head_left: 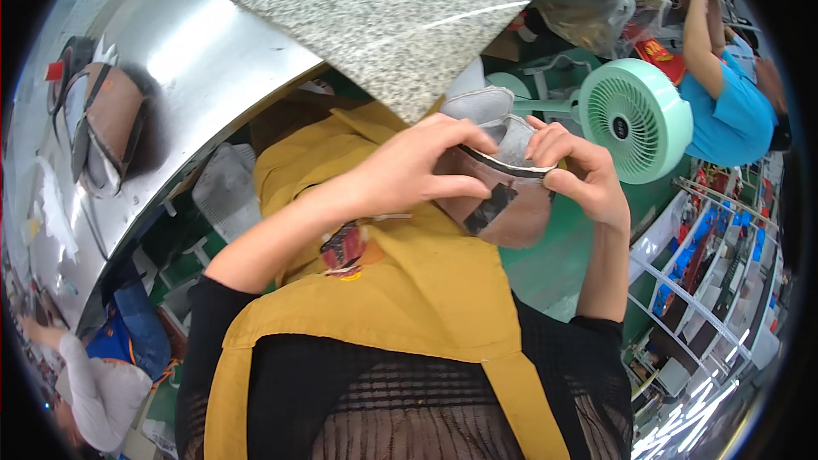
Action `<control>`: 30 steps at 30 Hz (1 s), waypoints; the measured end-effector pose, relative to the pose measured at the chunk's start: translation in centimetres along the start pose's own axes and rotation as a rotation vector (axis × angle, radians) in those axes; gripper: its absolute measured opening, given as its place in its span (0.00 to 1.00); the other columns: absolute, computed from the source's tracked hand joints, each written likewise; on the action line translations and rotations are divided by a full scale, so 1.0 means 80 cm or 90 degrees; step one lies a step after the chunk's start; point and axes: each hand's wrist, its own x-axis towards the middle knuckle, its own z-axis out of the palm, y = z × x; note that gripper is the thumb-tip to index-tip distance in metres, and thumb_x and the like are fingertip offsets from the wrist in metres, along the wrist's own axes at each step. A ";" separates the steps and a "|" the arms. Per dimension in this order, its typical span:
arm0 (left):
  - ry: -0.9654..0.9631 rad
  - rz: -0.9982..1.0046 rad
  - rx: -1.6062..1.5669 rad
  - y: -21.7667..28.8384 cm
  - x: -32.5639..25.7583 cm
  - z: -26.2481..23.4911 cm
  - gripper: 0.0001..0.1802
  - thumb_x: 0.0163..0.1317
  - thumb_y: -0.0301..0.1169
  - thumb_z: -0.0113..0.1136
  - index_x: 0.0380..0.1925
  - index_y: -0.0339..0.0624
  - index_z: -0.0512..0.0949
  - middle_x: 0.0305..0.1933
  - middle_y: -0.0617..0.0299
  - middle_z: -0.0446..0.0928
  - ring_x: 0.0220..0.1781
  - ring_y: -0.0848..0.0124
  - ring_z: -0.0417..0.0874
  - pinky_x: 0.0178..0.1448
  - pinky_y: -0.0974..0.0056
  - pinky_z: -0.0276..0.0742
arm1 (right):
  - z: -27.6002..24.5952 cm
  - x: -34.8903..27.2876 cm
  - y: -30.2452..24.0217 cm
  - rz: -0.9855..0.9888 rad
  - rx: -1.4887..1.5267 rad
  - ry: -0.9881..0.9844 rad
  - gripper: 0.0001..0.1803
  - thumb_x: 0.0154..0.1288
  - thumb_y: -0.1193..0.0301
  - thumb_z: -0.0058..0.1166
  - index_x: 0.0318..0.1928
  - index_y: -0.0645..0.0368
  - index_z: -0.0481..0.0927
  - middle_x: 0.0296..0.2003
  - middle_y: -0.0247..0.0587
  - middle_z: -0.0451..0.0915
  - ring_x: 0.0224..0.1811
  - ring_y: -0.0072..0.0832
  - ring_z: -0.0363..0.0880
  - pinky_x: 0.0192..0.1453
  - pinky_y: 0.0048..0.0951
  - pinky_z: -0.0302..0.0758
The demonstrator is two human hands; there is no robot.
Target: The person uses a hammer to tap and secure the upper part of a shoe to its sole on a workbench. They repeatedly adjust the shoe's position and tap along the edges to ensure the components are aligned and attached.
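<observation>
I hold a brown shoe upper [527, 215] in front of me, beyond my yellow apron. It has a dark patch on its side, a black-edged opening and a pale grey lining and tongue. My left hand [430, 162] grips the left part of the opening edge, its fingers over the rim and its thumb against the outside. With bent fingers inside the rim and the thumb outside, my right hand [584, 172] pinches the right part of that edge. The lower end of the upper hangs free over the green floor.
A speckled stone slab [383, 25] lies on the metal table [200, 43], with a dark tool on its far edge. Another brown upper [115, 111] rests at the left. A mint-green fan [626, 123] stands close right. Co-workers sit far right and lower left; racks [707, 277] stand right.
</observation>
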 end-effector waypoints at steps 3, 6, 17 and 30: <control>-0.016 -0.011 0.004 -0.008 0.000 0.000 0.21 0.51 0.31 0.67 0.47 0.43 0.76 0.48 0.60 0.76 0.53 0.64 0.73 0.57 0.63 0.68 | -0.024 -0.011 -0.002 -0.069 0.128 0.001 0.05 0.49 0.73 0.57 0.26 0.60 0.76 0.27 0.36 0.76 0.39 0.33 0.74 0.69 0.54 0.51; -0.042 -0.035 0.000 0.004 0.001 0.005 0.21 0.52 0.29 0.65 0.48 0.44 0.75 0.47 0.61 0.76 0.52 0.65 0.74 0.57 0.63 0.68 | -0.038 -0.021 0.018 -0.136 0.273 0.016 0.07 0.46 0.69 0.57 0.22 0.59 0.74 0.23 0.35 0.74 0.36 0.31 0.73 0.68 0.55 0.52; 0.026 -0.026 -0.092 0.023 -0.004 0.010 0.20 0.54 0.18 0.57 0.49 0.41 0.74 0.41 0.62 0.79 0.46 0.70 0.80 0.55 0.66 0.70 | -0.040 -0.027 0.061 -0.168 0.518 0.121 0.10 0.48 0.66 0.54 0.19 0.53 0.68 0.18 0.33 0.70 0.34 0.29 0.71 0.70 0.57 0.51; 0.058 0.029 0.101 0.065 0.013 -0.009 0.17 0.54 0.33 0.65 0.42 0.39 0.76 0.40 0.60 0.77 0.42 0.66 0.74 0.50 0.66 0.69 | 0.002 0.007 -0.029 0.042 0.058 0.087 0.07 0.52 0.73 0.61 0.30 0.62 0.76 0.26 0.33 0.75 0.31 0.20 0.72 0.45 0.24 0.68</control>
